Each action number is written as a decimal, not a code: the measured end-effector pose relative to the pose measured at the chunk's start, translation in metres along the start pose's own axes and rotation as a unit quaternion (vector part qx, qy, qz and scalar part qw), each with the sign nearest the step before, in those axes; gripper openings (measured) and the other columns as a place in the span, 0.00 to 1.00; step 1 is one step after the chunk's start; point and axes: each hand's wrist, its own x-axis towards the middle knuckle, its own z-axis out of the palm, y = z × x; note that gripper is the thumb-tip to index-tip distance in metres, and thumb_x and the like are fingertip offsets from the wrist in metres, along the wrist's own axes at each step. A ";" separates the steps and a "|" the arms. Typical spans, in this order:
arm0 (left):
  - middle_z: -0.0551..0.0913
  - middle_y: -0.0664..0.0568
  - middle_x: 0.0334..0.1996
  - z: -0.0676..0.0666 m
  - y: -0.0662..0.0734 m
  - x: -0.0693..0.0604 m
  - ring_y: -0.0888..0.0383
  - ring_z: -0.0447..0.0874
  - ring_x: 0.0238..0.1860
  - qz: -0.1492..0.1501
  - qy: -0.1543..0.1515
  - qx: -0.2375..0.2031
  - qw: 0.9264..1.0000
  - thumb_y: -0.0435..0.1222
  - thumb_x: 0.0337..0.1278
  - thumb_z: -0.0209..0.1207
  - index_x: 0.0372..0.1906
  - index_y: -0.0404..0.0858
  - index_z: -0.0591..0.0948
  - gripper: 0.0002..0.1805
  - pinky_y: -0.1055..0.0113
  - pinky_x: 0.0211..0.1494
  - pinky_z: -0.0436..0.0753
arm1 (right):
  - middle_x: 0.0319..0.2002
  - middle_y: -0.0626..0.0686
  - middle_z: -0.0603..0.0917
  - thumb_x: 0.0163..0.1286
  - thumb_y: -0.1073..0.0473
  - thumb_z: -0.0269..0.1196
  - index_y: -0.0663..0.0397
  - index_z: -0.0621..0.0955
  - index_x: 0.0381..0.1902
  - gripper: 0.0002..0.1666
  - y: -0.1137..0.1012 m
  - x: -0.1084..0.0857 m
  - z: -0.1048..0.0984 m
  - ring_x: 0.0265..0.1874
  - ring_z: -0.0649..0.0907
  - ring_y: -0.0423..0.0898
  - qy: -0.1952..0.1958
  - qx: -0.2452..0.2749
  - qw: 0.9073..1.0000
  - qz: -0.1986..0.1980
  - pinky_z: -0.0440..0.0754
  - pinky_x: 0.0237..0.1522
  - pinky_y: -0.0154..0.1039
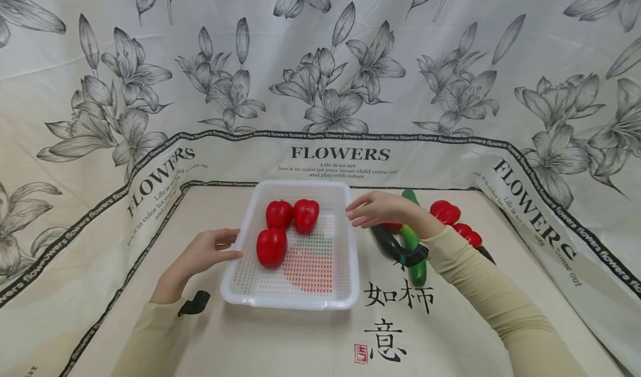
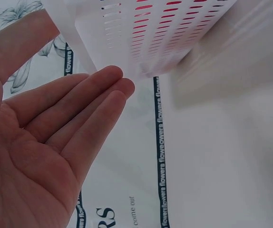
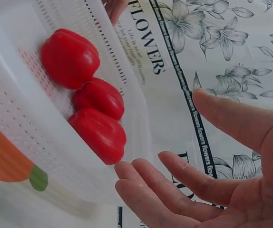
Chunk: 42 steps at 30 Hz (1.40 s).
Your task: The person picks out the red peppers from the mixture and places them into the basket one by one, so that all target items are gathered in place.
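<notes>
A white perforated plastic basket point(image 1: 290, 302) stands between the two hands. Inside it, toward the back left, are three red bell peppers point(image 1: 272, 248) close together. My left hand point(image 1: 202, 252) is at the basket's left side, its fingers nearly straight by the wall and the thumb by the rim. In the left wrist view, the fingertips point(image 2: 112, 73) meet or nearly meet the basket wall. At the right rim, my right hand point(image 1: 378, 207) has its fingers extended, palm toward the basket. Whether those fingertips touch the rim I cannot tell.
Right of the basket lie a dark eggplant point(image 1: 384, 242), a green cucumber point(image 1: 418, 274) and more red peppers point(image 1: 445, 212), partly hidden by the right arm. A flower-printed curtain point(image 1: 330, 77) surrounds the table. Black characters point(image 1: 383, 338) mark the cloth in front.
</notes>
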 end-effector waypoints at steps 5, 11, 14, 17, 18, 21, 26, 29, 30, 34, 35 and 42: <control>0.78 0.40 0.57 0.000 0.000 0.000 0.41 0.78 0.57 -0.002 -0.002 0.001 1.000 0.47 0.48 0.69 0.60 0.34 0.74 0.35 0.52 0.56 0.80 | 0.56 0.61 0.79 0.61 0.50 0.67 0.64 0.71 0.61 0.35 0.009 -0.009 -0.010 0.48 0.84 0.49 0.021 0.015 1.000 0.007 0.83 0.52 0.42; 0.78 0.40 0.57 0.001 0.000 0.000 0.41 0.78 0.57 -0.005 -0.002 0.002 1.000 0.47 0.48 0.69 0.61 0.35 0.74 0.35 0.52 0.56 0.81 | 0.56 0.62 0.79 0.62 0.49 0.66 0.65 0.70 0.62 0.37 0.018 -0.022 -0.020 0.49 0.84 0.49 0.032 0.005 0.999 0.009 0.81 0.55 0.45; 0.78 0.39 0.57 0.001 0.001 -0.001 0.41 0.78 0.57 -0.007 -0.002 0.004 1.000 0.46 0.48 0.69 0.61 0.35 0.74 0.35 0.51 0.56 0.81 | 0.58 0.63 0.78 0.65 0.50 0.63 0.67 0.69 0.63 0.36 0.025 -0.027 -0.026 0.52 0.83 0.50 0.030 0.004 0.999 0.009 0.78 0.58 0.46; 0.78 0.39 0.57 0.001 0.001 -0.001 0.41 0.78 0.57 -0.008 -0.003 0.004 1.000 0.46 0.48 0.69 0.61 0.35 0.74 0.35 0.51 0.56 0.81 | 0.58 0.63 0.77 0.65 0.51 0.63 0.66 0.68 0.64 0.36 0.031 -0.031 -0.032 0.54 0.81 0.52 0.035 0.009 0.999 0.017 0.78 0.58 0.46; 0.78 0.39 0.57 0.001 0.001 -0.001 0.41 0.78 0.57 -0.009 -0.002 0.006 1.000 0.46 0.48 0.69 0.61 0.35 0.74 0.35 0.52 0.56 0.81 | 0.59 0.63 0.77 0.65 0.50 0.63 0.66 0.67 0.65 0.37 0.033 -0.033 -0.033 0.55 0.81 0.53 0.036 0.010 0.999 0.020 0.78 0.58 0.46; 0.78 0.39 0.57 0.001 0.001 -0.001 0.41 0.78 0.56 -0.006 -0.002 0.006 1.000 0.46 0.48 0.69 0.61 0.35 0.74 0.35 0.52 0.56 0.81 | 0.60 0.66 0.75 0.65 0.49 0.63 0.67 0.66 0.65 0.39 0.038 -0.039 -0.039 0.57 0.79 0.56 0.038 0.011 0.999 0.025 0.78 0.59 0.47; 0.78 0.39 0.57 0.000 0.002 -0.001 0.40 0.78 0.57 -0.004 -0.003 0.002 1.000 0.46 0.48 0.69 0.61 0.34 0.74 0.35 0.51 0.56 0.81 | 0.62 0.67 0.72 0.65 0.49 0.62 0.67 0.64 0.66 0.40 0.046 -0.050 -0.047 0.55 0.81 0.53 0.045 0.015 0.998 0.035 0.79 0.57 0.44; 0.78 0.38 0.57 0.000 0.001 -0.002 0.40 0.78 0.57 -0.004 -0.003 0.004 1.000 0.46 0.48 0.69 0.61 0.34 0.74 0.36 0.52 0.55 0.81 | 0.63 0.68 0.71 0.67 0.51 0.61 0.67 0.64 0.66 0.38 0.051 -0.055 -0.051 0.52 0.82 0.51 0.046 0.023 0.998 0.033 0.80 0.56 0.43; 0.78 0.38 0.57 0.001 0.001 -0.002 0.39 0.78 0.57 -0.005 -0.003 0.004 1.000 0.47 0.48 0.69 0.61 0.34 0.74 0.36 0.52 0.55 0.81 | 0.63 0.68 0.71 0.68 0.52 0.61 0.68 0.63 0.66 0.37 0.052 -0.057 -0.052 0.52 0.82 0.50 0.046 0.025 0.998 0.033 0.80 0.56 0.43; 0.78 0.38 0.57 0.001 0.000 -0.003 0.39 0.78 0.57 -0.007 -0.003 0.008 1.000 0.47 0.48 0.69 0.61 0.34 0.74 0.36 0.52 0.54 0.82 | 0.61 0.67 0.73 0.68 0.52 0.60 0.70 0.62 0.66 0.38 0.059 -0.064 -0.057 0.52 0.82 0.49 0.049 0.028 0.998 0.029 0.79 0.57 0.43; 0.78 0.38 0.57 0.001 0.001 -0.003 0.39 0.78 0.57 -0.007 -0.003 0.008 1.000 0.47 0.47 0.69 0.61 0.34 0.74 0.36 0.52 0.54 0.82 | 0.60 0.67 0.74 0.68 0.52 0.61 0.71 0.62 0.66 0.39 0.061 -0.066 -0.058 0.52 0.82 0.49 0.049 0.028 0.998 0.027 0.79 0.57 0.44; 0.78 0.38 0.57 0.001 0.001 -0.002 0.38 0.77 0.57 -0.010 -0.003 0.013 1.000 0.47 0.48 0.69 0.61 0.34 0.74 0.36 0.52 0.53 0.82 | 0.58 0.65 0.75 0.68 0.54 0.61 0.73 0.61 0.67 0.39 0.071 -0.080 -0.066 0.50 0.83 0.48 0.070 0.044 0.996 0.030 0.80 0.56 0.41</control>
